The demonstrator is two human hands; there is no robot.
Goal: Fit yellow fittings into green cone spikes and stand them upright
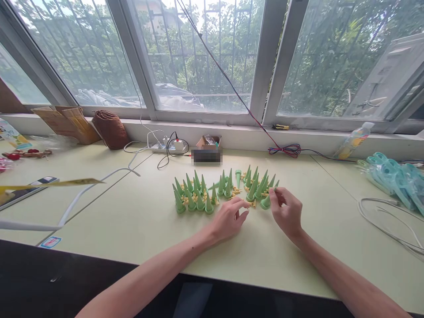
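Several green cones [209, 205] stand upright in clusters on the pale table, with small yellow pieces [236, 191] scattered among them. My right hand [287, 211] pinches the tip of a green cone [265, 203] at the right end of the group; its fingers partly cover the cone. My left hand [231, 217] rests low over the table in front of the middle cones. Its fingers are bent and apart from the thumb, close to a few loose yellow pieces [251, 204]. One green cone [238, 177] behind the rest stands with its wide end up.
Behind the cones are a small cardboard box [209, 141], a power strip [169, 148] and bundled cable [285, 150]. To the right lie bagged teal items [394, 176] and a white cable [371, 221]. A yellow strip [59, 183] extends from the left edge.
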